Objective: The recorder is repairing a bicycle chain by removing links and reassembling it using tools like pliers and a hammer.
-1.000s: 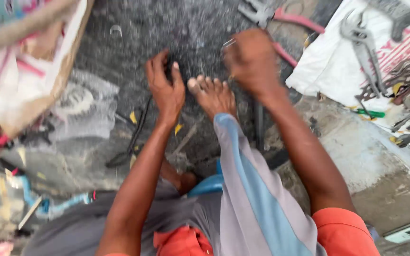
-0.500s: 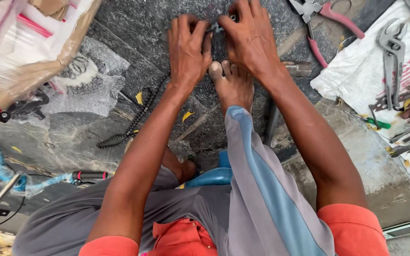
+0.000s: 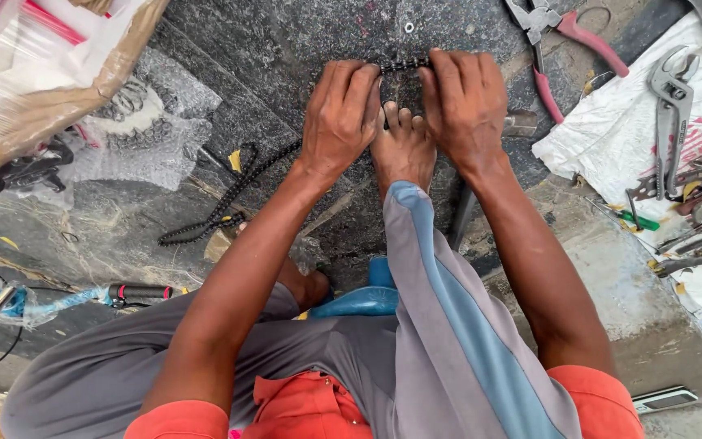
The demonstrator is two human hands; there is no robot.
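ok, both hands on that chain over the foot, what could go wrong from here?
1. The left hand and right hand grip the black chain just above the bare foot; a slip could pinch the fingers or hit the toes.
2. The chain's loose tail trails across the stone floor and could snag on the scraps there.

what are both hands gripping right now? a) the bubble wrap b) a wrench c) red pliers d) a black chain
d: the left hand and right hand pinch a stretch of black chain between them, just above the foot; the chain trails off to the left across the dark floor.
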